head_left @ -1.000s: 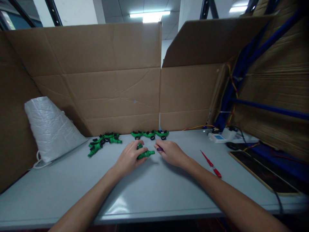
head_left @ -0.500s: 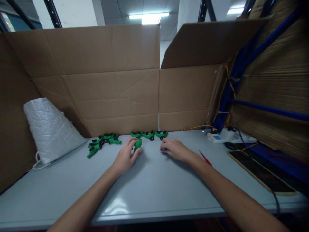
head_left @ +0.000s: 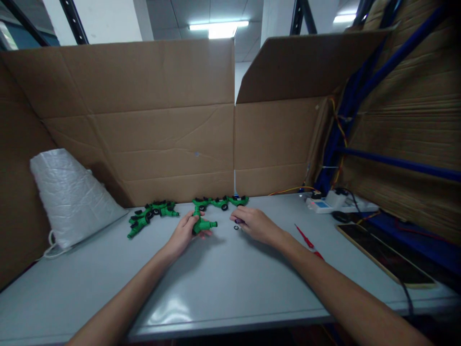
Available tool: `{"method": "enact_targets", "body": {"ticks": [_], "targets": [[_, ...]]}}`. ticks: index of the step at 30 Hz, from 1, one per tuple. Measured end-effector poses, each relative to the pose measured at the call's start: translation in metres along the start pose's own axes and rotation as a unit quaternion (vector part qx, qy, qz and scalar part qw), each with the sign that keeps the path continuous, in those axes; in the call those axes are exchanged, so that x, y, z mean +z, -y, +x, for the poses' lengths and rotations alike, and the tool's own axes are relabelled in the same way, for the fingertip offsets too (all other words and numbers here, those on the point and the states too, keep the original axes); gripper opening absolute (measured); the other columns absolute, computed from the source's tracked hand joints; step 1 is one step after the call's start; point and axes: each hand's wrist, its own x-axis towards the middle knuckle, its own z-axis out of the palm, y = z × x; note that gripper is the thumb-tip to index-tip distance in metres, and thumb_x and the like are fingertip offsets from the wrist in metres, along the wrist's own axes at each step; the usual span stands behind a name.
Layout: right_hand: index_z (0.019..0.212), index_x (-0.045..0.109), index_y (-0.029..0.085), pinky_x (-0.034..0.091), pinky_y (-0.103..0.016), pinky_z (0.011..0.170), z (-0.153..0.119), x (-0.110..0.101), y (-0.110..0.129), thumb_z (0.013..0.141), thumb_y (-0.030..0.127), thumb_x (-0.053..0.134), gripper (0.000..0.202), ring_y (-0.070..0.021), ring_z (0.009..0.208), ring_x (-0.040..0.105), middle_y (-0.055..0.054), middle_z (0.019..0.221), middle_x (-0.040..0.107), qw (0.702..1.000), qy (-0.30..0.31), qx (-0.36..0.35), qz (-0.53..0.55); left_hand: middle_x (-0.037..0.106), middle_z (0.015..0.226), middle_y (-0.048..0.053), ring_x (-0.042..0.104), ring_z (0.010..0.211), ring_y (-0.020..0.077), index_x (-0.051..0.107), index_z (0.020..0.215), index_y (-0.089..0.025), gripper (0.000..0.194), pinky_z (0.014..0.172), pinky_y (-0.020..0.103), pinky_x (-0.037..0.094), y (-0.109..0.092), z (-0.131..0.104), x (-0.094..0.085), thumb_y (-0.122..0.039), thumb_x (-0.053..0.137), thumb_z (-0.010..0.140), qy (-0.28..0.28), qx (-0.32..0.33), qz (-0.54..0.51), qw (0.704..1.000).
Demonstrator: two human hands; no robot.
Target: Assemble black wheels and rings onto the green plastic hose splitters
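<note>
Green, probably light and stiff, the branched fitting (head_left: pixel 202 225), best gripped round its body, is held by the left hand (head_left: pixel 184 232) toward the worktop's (head_left: pixel 216 283) far edge, a purple piece (head_left: pixel 238 221) pinched in the right hand (head_left: pixel 255 224).

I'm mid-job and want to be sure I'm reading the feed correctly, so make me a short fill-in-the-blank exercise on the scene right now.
1. The left hand holds a ____ fitting.
2. The small ring by the right hand is ____.
3. The slender red tool lies on the person's ____ side.
4. The wall behind the table is made of ____.

Missing words: green; black; right; cardboard.
</note>
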Motion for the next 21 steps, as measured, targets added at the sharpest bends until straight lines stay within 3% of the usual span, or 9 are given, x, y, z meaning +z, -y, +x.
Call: {"method": "enact_targets", "body": {"ticks": [4,11,18,21], "targets": [[0.128,0.062,0.021,0.050,-0.032,0.092,0.002,0.011,0.025,0.105,0.022,0.057,0.024,-0.0218,0.107,0.068,-0.012,0.122,0.071,0.995,-0.049,-0.053,0.070,0.074,0.065,0.006,0.062,0.051,0.0157,0.056,0.115,-0.013,0.044,0.051,0.023,0.043,-0.001,-0.002,0.003,-0.053,0.061,0.097,0.035,-0.030,-0.012,0.999],[0.119,0.056,0.021,0.051,-0.029,0.081,0.000,0.021,0.046,0.101,0.016,0.057,0.018,-0.0205,0.094,0.068,-0.008,0.111,0.068,0.990,-0.053,-0.052,0.123,0.074,0.069,0.007,0.061,0.051,0.0140,0.058,0.113,-0.014,0.047,0.050,0.022,0.041,0.000,-0.004,0.004,-0.058,0.063,0.096,0.060,-0.072,-0.049,0.994],[0.107,0.053,0.023,0.048,-0.027,0.077,0.000,0.023,0.045,0.106,0.025,0.050,0.004,-0.0185,0.085,0.065,-0.004,0.098,0.066,0.983,-0.084,-0.023,0.164,0.067,0.074,-0.001,0.060,0.054,0.0108,0.053,0.099,-0.019,0.046,0.050,0.020,0.037,0.009,-0.004,0.009,-0.062,0.068,0.093,0.065,-0.001,0.068,0.996],[0.103,0.054,0.023,0.045,-0.027,0.074,0.001,0.024,0.047,0.107,0.031,0.051,0.009,-0.0178,0.079,0.062,-0.003,0.091,0.065,0.981,-0.101,-0.005,0.164,0.065,0.071,-0.002,0.060,0.055,0.0125,0.050,0.099,-0.021,0.045,0.051,0.021,0.038,0.007,-0.003,0.010,-0.064,0.064,0.094,0.054,0.028,0.090,0.994]]}}
